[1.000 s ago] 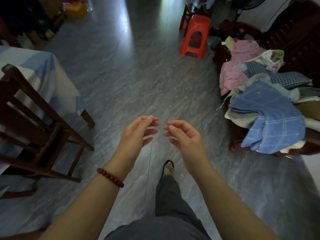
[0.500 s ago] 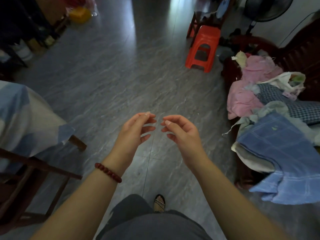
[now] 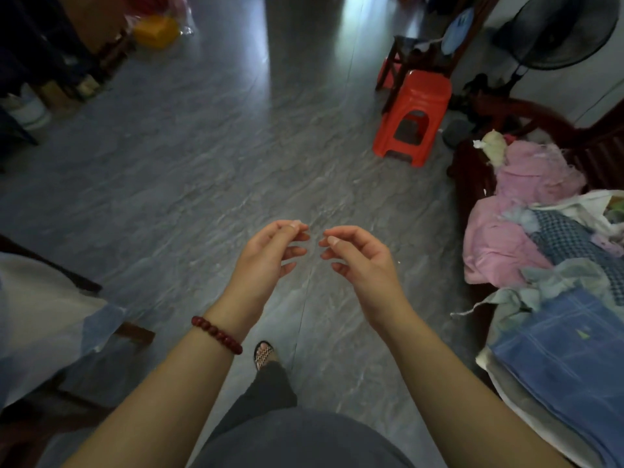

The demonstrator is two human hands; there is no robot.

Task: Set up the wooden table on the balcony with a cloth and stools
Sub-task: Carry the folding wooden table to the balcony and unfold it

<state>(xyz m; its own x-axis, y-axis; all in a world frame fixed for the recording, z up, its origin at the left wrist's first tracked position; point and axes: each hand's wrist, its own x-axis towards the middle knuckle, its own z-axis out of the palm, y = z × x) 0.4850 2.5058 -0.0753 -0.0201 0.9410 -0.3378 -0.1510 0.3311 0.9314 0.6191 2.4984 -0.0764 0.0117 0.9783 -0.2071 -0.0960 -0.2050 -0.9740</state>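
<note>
My left hand (image 3: 270, 251) and my right hand (image 3: 358, 255) hover side by side over the grey floor, fingers curled loosely and apart, holding nothing. A red plastic stool (image 3: 413, 116) stands on the floor ahead to the right, well beyond both hands. At the left edge hangs the corner of a blue and white cloth (image 3: 44, 319) draped over a wooden table, with a dark table leg (image 3: 135, 332) showing under it.
A dark wooden bench (image 3: 526, 113) on the right carries a heap of pink, checked and blue fabrics (image 3: 547, 275). A dark wooden chair (image 3: 418, 52) and a standing fan (image 3: 553, 32) are behind the stool. Boxes and a yellow container (image 3: 155, 30) line the far left.
The view has advanced across the floor: the red stool and fabric heap are nearer, the clothed table and wooden chair have slid back to the left. Both hands keep their pose.
</note>
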